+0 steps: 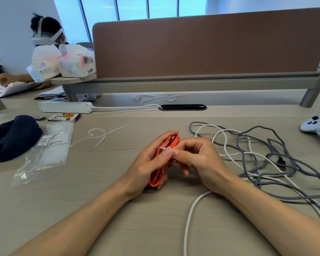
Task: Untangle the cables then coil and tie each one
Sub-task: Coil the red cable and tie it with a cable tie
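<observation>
My left hand (148, 163) grips a coiled orange cable (158, 179) at the middle of the desk. A white zip tie (164, 148) runs across the coil, and my right hand (198, 156) pinches its end against my left thumb. To the right lie a grey braided cable (277, 145) and a white cable (190, 209), tangled together in loose loops. The white cable trails under my right forearm toward the near edge.
A clear bag of zip ties (48, 150) and two loose looped zip ties (100, 134) lie at the left, beside a dark blue cloth (11, 137). A white power strip (65, 107) sits behind. A white game controller (316, 126) is at the far right. Another person (44, 34) works at back left.
</observation>
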Demonstrator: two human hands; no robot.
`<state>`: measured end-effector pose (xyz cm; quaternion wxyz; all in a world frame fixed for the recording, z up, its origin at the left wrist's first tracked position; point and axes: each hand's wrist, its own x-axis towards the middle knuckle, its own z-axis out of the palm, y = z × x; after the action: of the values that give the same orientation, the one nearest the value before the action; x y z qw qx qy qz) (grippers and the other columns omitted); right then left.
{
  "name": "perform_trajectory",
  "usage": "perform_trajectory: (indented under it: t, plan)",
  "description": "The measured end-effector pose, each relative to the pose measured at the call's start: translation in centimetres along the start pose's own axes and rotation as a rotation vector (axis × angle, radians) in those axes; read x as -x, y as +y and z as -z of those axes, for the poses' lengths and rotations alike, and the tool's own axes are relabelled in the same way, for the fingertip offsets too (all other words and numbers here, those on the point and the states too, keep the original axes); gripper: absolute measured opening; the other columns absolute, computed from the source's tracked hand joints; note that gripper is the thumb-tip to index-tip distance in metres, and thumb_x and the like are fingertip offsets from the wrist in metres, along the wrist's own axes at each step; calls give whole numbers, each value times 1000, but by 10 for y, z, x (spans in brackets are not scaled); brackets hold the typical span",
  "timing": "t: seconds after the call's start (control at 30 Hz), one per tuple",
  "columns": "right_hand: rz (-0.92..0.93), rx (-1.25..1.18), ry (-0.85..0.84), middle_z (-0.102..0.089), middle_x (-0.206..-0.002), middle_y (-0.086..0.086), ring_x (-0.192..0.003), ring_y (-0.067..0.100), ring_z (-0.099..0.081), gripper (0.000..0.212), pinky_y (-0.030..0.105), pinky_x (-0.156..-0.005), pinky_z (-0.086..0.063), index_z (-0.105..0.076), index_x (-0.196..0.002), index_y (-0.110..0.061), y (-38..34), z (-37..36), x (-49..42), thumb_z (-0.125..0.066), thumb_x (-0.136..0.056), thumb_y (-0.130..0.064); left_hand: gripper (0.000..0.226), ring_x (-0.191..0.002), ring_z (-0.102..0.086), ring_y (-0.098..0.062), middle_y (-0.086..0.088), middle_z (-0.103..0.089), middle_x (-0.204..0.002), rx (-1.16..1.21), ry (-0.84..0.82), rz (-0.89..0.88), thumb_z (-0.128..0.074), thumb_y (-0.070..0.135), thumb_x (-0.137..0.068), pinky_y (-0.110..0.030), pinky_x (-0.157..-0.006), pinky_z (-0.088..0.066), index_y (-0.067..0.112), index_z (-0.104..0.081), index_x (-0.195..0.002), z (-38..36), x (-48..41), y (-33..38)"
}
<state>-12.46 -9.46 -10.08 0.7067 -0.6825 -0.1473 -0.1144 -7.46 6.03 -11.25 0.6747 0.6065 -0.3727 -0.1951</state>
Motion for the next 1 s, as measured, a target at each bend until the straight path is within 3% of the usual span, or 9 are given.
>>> perform_trajectory:
  t: [0.1,0.17,0.3,0.43,0.5,0.57,0.73,0.93,1.0]
  plan:
    - [-22,61,59,-56,-54,14,-42,21,-46,22,23,-42,-37,-65,-59,-7,-4,-1,-1,-73,-75,-20,63,-54,-54,-5,2,-60,-91,-86,-32,-75,-64,15,-82,-16,-52,-43,21,-39,-140,1,3,2]
    - [-24,87,85,-58,-53,13,-41,21,-49,23,24,-43,-40,-64,-59,-8,-5,-2,-2,-77,-76,-18,68,-59,-57,-4,2,-60,-95,-130,5,-80,-64,3,-79,-13,-55,-44,20,-38,-140,1,2,1]
    - [-24,82,106,-59,-58,7,-46,24,-55,18,27,-40,-42,-59,-71,-9,-4,-3,0,-77,-74,-12,65,-56,-57,-2,5,-65,-100,-259,182,-95,-58,0,-76,-14,-52,-44,29,-45,-133,2,-4,-2]
    - [27,72,128,-39,-49,8,-45,20,-36,18,23,-40,-28,-57,-63,-14,-8,1,-1,-64,-70,-30,65,-72,-60,5,12,-61,-121,-525,272,-147,-55,4,-77,-17,-62,-47,34,-43,-133,5,-6,-6]
    - [52,91,77,-34,-47,7,-41,14,-30,34,19,-40,-25,-59,-58,-11,-11,-2,-1,-58,-73,-42,67,-90,-62,-1,15,-62,-117,-670,299,-186,-54,4,-76,-26,-77,-51,37,-42,-133,6,-6,-7]
    - [41,162,33,-35,-45,0,-40,8,-29,43,16,-41,-25,-60,-57,-7,-12,-7,-1,-59,-78,-45,64,-98,-62,-6,12,-64,-115,-777,309,-235,-56,4,-78,-24,-85,-49,34,-41,-133,5,-6,-7]
    - [65,320,1,-47,-48,-10,-45,2,-38,29,14,-48,-32,-65,-64,-1,-8,-13,0,-62,-90,-11,59,-96,-60,-10,3,-66,-112,-897,346,-290,-53,11,-78,-7,-79,-41,23,-44,-135,4,-7,-7]
    - [27,453,-17,-39,-44,-12,-42,3,-32,27,12,-46,-27,-63,-62,-5,-15,-13,1,-64,-88,-11,69,-104,-58,-28,-8,-59,-123,-963,459,-182,-54,1,-77,-32,-81,-45,21,-30,-138,12,-11,-14]
    - [16,417,-48,-39,-44,-11,-42,3,-31,28,11,-45,-26,-61,-61,-3,-20,-16,3,-64,-88,-9,69,-104,-58,-33,-11,-58,-124,-965,530,-114,-54,-2,-78,-32,-78,-44,18,-28,-138,19,-16,-17]
